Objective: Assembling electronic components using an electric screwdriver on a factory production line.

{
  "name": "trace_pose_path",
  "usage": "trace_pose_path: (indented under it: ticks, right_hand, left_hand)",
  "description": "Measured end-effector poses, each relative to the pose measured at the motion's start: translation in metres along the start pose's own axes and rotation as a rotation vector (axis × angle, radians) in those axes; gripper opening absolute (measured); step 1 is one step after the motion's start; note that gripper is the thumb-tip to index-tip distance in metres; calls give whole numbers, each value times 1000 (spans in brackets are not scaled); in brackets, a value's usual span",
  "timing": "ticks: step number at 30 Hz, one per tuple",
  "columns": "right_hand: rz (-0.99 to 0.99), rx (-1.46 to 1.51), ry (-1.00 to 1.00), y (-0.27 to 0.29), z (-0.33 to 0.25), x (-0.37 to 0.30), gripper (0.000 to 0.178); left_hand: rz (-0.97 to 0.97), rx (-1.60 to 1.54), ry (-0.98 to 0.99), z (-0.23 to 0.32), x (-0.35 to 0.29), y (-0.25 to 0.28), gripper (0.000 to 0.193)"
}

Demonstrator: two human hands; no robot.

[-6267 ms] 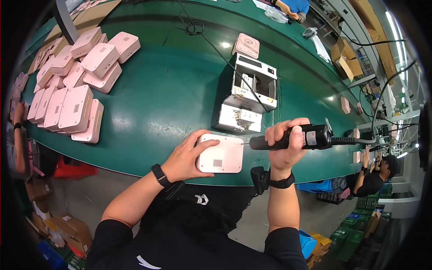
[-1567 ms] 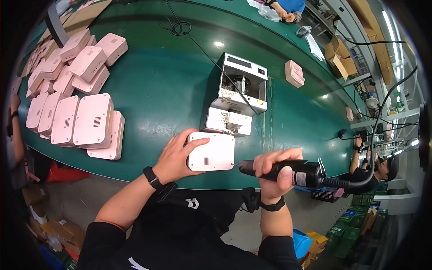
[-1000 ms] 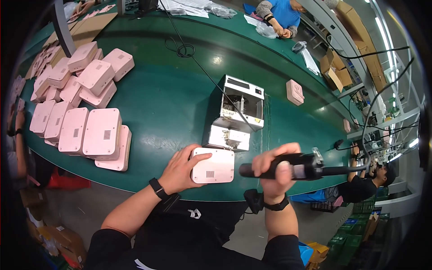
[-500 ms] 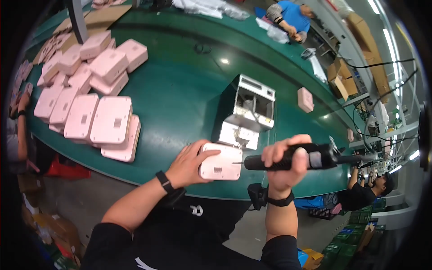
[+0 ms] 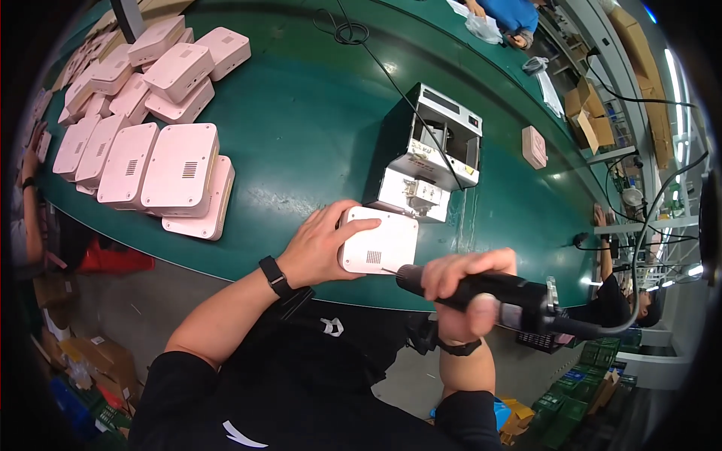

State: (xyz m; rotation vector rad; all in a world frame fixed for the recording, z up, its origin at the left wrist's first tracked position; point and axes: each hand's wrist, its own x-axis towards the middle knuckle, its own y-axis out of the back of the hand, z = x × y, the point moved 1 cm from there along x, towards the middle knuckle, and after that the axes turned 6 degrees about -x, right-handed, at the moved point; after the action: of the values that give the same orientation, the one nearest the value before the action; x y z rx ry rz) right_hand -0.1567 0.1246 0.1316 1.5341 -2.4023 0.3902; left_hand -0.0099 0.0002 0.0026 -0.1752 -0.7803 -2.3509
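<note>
The left hand (image 5: 320, 246) holds a pale-pink rounded plastic box (image 5: 392, 239); the right hand (image 5: 468, 289) grips a black cylindrical electric screwdriver (image 5: 526, 295); work between them looks unfinished.

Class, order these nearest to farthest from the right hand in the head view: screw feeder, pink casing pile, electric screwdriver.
1. Electric screwdriver, in the right hand
2. Screw feeder, ahead, slightly left
3. Pink casing pile, far left

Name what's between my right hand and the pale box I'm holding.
The head view shows the nose and thin bit of the black screwdriver between your right hand and the pale box.
</note>
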Motion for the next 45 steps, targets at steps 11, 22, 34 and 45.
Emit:
trace_pose_path:
  ticks: [11,22,34,45]
  right_hand:
    - [33,13,-16,-4,10,-6,47]
    - [176,11,158,16,-9,51,34]
    - [155,25,63,10,6,51,34]
    - [-48,-3,-47,-45,-26,10,53]
  left_hand:
    - [50,-2,-46,-1,6,1,81]
    - [-34,-12,14,1,1,2,82]
    - [5,-20,-37,-2,0,3,78]
    - [41,-31,-38,-5,0,1,77]
